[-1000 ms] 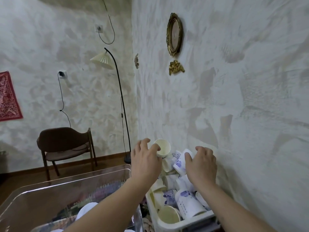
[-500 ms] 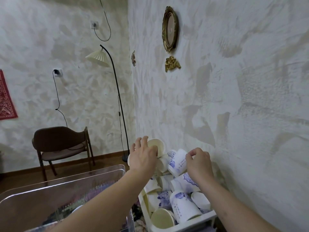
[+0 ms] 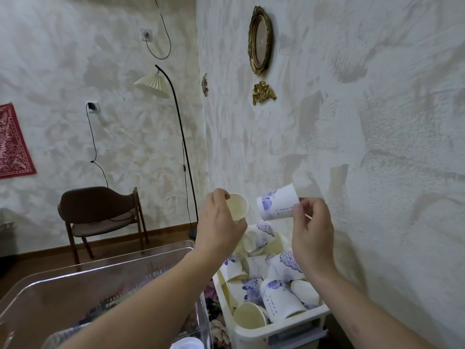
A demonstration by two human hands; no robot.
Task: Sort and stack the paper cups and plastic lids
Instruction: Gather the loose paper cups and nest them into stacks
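At lower centre a white basket [image 3: 254, 332] holds loose paper cups [image 3: 281, 298]; above it, mid-frame, the left hand [image 3: 220, 222] grips a cream cup [image 3: 237, 206] and the right hand [image 3: 312, 227] pinches a blue-printed cup [image 3: 276, 205], the two cups apart.

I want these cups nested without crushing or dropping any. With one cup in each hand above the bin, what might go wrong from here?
1. The right hand pinches the printed cup only near one end, so it may slip or tip during nesting.
2. The left hand wraps the plain cup; squeezing could dent its paper wall as the other cup goes in.
3. A dropped cup would likely fall into the jumbled heap in the white bin, or bounce out toward the clear tub.
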